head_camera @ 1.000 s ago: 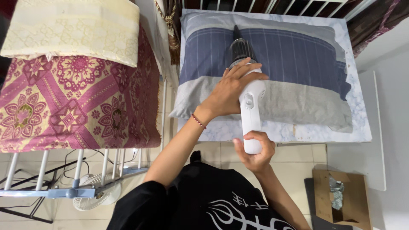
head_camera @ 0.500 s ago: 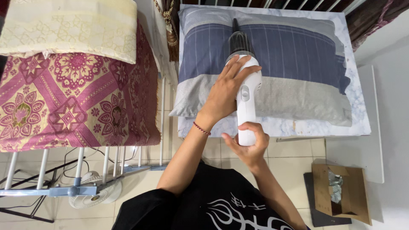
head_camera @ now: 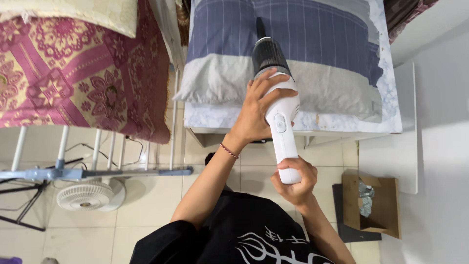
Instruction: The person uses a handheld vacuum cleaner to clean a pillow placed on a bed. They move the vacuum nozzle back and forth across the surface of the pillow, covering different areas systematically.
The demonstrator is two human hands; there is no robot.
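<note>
- Over the small marble-patterned table (head_camera: 388, 105), I watch a white handheld vacuum (head_camera: 279, 115) pointing toward 12 o'clock, its dark clear canister and black nozzle lying on a blue-and-grey striped pillow (head_camera: 322, 44).
- My left hand (head_camera: 259, 110) is wrapped over the vacuum's body just below the canister, fingers curled across it and thumb on the near side; a red cord bracelet (head_camera: 228, 150) circles that wrist.
- My right hand (head_camera: 292, 182) is closed around the handle's butt end at 6 o'clock, fully gripping it.
- Against the frame half a second back, the vacuum and both hands keep the same hold; the tool sits slightly lower toward me, and the nozzle tip has slid a little toward the pillow's upper blue band.
- At 9 o'clock, a maroon floral cloth (head_camera: 83, 73) hangs over a white drying rack (head_camera: 97, 166), with a round white fan (head_camera: 88, 195) on the tiled floor beneath.
- At 4 o'clock, an open cardboard box (head_camera: 376, 220) sits beside the white wall.
- At 6 o'clock, my black printed shirt (head_camera: 244, 234) fills the bottom edge.
</note>
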